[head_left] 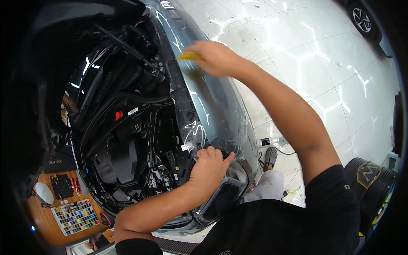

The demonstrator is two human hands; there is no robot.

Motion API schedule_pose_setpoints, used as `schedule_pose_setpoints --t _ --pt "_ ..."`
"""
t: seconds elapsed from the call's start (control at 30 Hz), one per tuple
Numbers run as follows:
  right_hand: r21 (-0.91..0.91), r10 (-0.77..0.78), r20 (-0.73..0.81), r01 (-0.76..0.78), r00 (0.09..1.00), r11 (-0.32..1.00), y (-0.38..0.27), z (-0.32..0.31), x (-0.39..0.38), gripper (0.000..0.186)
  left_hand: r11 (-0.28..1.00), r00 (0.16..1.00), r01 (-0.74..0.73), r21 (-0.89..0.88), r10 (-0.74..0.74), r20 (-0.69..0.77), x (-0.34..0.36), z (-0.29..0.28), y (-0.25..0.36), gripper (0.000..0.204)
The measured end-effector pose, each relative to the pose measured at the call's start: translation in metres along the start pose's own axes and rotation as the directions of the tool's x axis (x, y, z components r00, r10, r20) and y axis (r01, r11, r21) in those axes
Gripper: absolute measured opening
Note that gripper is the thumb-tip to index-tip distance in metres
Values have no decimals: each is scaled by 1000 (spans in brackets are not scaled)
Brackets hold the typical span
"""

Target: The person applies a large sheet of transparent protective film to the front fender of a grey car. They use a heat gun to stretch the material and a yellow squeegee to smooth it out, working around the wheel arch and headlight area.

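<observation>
My right hand is closed round a yellow squeegee, its edge at the inner rim of the grey car fender. The hand looks slightly smeared by motion. A transparent film covers the fender and wrinkles along the engine-bay side. Lower down, just above the headlight, my left hand has its fingers curled at the film's near end, with the thumb out to the right. What lies under those fingertips is mostly hidden.
The engine bay lies open to the left, under the raised dark hood. A bottle lies on the glossy tiled floor beside a cable. A black drum stands at right; another car's wheel is at far right.
</observation>
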State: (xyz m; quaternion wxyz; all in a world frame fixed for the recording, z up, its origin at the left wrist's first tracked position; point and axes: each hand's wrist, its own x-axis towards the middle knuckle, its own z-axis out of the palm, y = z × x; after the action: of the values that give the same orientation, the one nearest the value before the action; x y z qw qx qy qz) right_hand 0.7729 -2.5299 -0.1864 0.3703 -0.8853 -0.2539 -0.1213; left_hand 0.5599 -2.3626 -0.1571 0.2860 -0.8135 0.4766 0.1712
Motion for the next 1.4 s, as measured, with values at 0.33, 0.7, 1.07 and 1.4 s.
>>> schedule_pose_setpoints --t 0.33,0.7,1.07,1.4 --pt "352 85 143 -131 986 927 -61 42 -231 34 1000 986 -18 -17 20 165 3 3 2 48" --pt "369 198 247 -282 948 886 -42 36 -173 27 994 997 74 -75 -76 -32 1 5 5 57" --pt "279 -204 98 170 974 945 -65 43 -193 21 929 957 151 -337 -222 -185 -38 5 12 48" --pt "407 167 246 -258 955 876 -46 23 -143 27 -616 456 -182 -767 -744 489 -25 52 42 31"
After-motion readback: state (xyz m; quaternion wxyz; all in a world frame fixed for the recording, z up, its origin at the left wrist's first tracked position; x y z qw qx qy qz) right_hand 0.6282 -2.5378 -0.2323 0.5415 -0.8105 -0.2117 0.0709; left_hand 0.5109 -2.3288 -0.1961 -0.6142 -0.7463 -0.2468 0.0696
